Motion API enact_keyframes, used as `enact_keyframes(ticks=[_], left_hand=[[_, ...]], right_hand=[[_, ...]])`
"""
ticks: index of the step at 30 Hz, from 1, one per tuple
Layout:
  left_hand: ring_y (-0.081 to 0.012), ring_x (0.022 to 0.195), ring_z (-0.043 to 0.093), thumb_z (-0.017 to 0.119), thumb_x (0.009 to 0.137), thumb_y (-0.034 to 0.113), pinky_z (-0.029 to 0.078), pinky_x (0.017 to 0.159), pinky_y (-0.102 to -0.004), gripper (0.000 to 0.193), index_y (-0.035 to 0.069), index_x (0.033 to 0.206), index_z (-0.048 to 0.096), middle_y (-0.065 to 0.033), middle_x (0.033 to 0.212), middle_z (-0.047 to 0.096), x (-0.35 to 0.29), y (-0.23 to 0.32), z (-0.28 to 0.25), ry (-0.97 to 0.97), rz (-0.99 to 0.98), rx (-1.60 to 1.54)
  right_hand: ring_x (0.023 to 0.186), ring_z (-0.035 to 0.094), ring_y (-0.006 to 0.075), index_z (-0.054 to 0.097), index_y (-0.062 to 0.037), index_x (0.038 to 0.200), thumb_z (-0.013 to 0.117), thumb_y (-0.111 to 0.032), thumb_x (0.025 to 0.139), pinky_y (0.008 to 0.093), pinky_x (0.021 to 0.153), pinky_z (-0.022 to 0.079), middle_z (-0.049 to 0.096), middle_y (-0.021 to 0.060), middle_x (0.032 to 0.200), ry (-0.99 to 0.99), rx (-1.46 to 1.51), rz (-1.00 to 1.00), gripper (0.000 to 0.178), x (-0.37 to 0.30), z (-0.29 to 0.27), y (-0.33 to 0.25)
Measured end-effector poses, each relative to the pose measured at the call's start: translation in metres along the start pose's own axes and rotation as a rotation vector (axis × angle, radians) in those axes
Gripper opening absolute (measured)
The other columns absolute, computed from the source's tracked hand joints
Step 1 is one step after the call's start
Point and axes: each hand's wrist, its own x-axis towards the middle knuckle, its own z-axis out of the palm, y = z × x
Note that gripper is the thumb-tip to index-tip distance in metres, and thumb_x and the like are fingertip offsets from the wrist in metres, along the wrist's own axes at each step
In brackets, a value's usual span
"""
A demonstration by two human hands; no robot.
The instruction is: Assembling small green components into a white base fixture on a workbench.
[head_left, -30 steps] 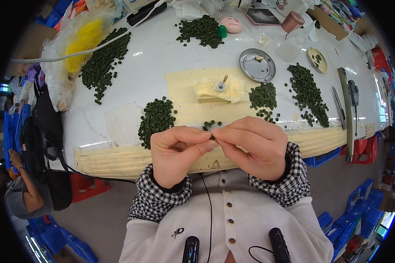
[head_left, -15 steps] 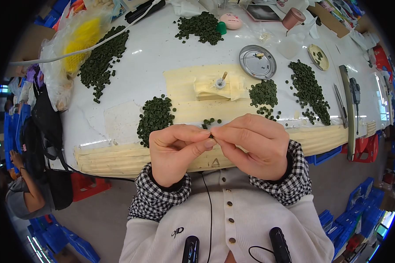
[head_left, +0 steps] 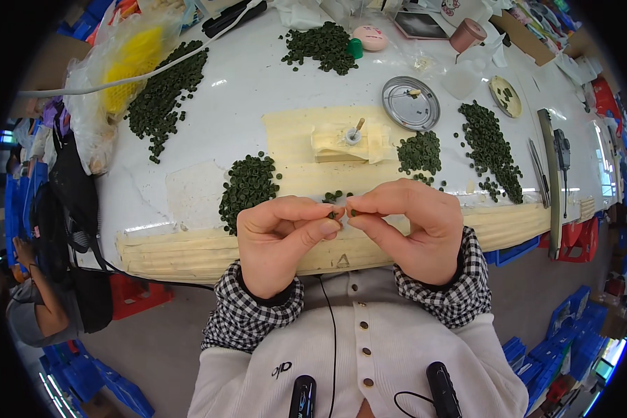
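My left hand (head_left: 277, 240) pinches a small dark green part (head_left: 333, 215) between thumb and forefinger, just above the table's near edge. Close beside it, with a narrow gap between the fingertips, my right hand (head_left: 421, 226) pinches another small dark piece (head_left: 354, 212). Several loose green parts (head_left: 337, 196) lie just beyond my fingers. A heap of small green ring-shaped parts (head_left: 249, 189) sits beyond my left hand, and a flatter green pile (head_left: 420, 152) beyond my right. Farther off, a tape-covered block (head_left: 333, 148) holds a small cup with a stick in it.
A round metal tray (head_left: 401, 120) stands beyond the right pile. More green heaps (head_left: 491, 150) spread at right, far left and back. Tweezers (head_left: 538, 167) lie near the right edge. A white cable (head_left: 118, 85) crosses the left side; plastic bags (head_left: 83, 125) crowd that corner.
My right fingertips have drawn slightly apart from the left ones, and a small dark piece now shows in them. The left hand holds nearly the same place.
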Motion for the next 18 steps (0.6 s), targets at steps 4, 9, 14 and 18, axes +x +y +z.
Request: enact_keyframes(ticks=[4, 9, 14, 18], left_hand=[[-0.0165, 0.087, 0.067, 0.070, 0.079, -0.012, 0.054, 0.077, -0.0258, 0.020, -0.004, 0.097, 0.070, -0.0136, 0.096, 0.069, 0.0007, -0.0048, -0.0071, -0.054, 0.041, 0.067], [-0.0160, 0.086, 0.067, 0.070, 0.079, -0.013, 0.054, 0.077, -0.0258, 0.021, -0.003, 0.097, 0.070, -0.0136, 0.095, 0.069, -0.0008, -0.0024, -0.0047, -0.045, 0.001, 0.061], [-0.0171, 0.084, 0.067, 0.071, 0.079, -0.012, 0.055, 0.074, -0.0267, 0.020, -0.003, 0.097, 0.070, -0.0145, 0.094, 0.069, 0.0003, -0.0021, -0.0041, -0.062, 0.015, 0.076], [-0.0196, 0.079, 0.067, 0.071, 0.077, -0.012, 0.055, 0.070, -0.0284, 0.021, -0.001, 0.095, 0.069, -0.0152, 0.090, 0.068, 0.0007, -0.0015, -0.0001, -0.046, 0.041, 0.125]], right_hand=[[0.084, 0.071, 0.0164, 0.069, 0.0011, 0.100, 0.067, 0.005, 0.084, 0.0255, 0.075, 0.056, 0.071, 0.0110, 0.090, -0.003, 0.211, 0.154, 0.017, -0.0054, 0.0022, 0.0049], [0.082, 0.070, 0.0163, 0.069, 0.0013, 0.100, 0.068, 0.004, 0.083, 0.0252, 0.074, 0.055, 0.070, 0.0110, 0.091, -0.024, 0.252, 0.156, 0.017, -0.0046, 0.0013, 0.0062], [0.078, 0.067, 0.0147, 0.069, 0.0002, 0.100, 0.071, 0.001, 0.082, 0.0251, 0.072, 0.053, 0.069, 0.0093, 0.088, -0.038, 0.174, 0.070, 0.017, -0.0024, 0.0007, 0.0092], [0.077, 0.066, 0.0148, 0.069, 0.0000, 0.097, 0.073, -0.002, 0.082, 0.0253, 0.071, 0.052, 0.068, 0.0084, 0.086, -0.024, 0.188, 0.094, 0.016, -0.0030, 0.0029, 0.0103]])
